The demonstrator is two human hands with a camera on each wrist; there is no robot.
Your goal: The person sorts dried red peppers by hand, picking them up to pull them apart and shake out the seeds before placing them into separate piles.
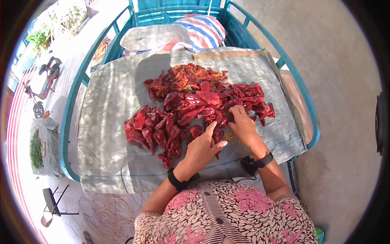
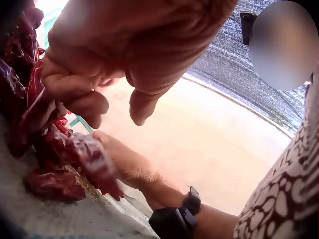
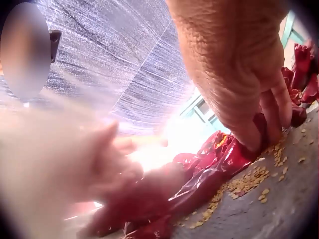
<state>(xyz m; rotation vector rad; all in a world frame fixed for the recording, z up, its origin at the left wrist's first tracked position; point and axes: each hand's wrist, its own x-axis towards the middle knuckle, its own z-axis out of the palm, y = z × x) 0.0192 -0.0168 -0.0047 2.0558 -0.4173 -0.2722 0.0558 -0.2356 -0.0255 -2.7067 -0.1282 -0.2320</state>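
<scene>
Dried red peppers (image 1: 189,106) lie in a wide heap on a grey woven sheet (image 1: 103,134). My left hand (image 1: 200,148) is over the near edge of the heap, its thumb apart from the fingers. In the left wrist view its other fingers bend beside wrinkled peppers (image 2: 75,149), with nothing seen between them and the thumb. My right hand (image 1: 244,128) reaches down into the heap's right side. In the right wrist view its thumb and fingers straddle a dark red pepper (image 3: 259,122), low over the sheet. Loose yellow seeds (image 3: 249,181) are scattered beside it.
Blue metal rails (image 1: 73,110) of a cart bed flank the sheet. Behind the heap lie a striped bag (image 1: 205,32) and a pale plastic sack (image 1: 152,37). Orange-red pieces (image 1: 195,74) form the heap's far part. A folding stool (image 1: 52,201) stands on the ground at left.
</scene>
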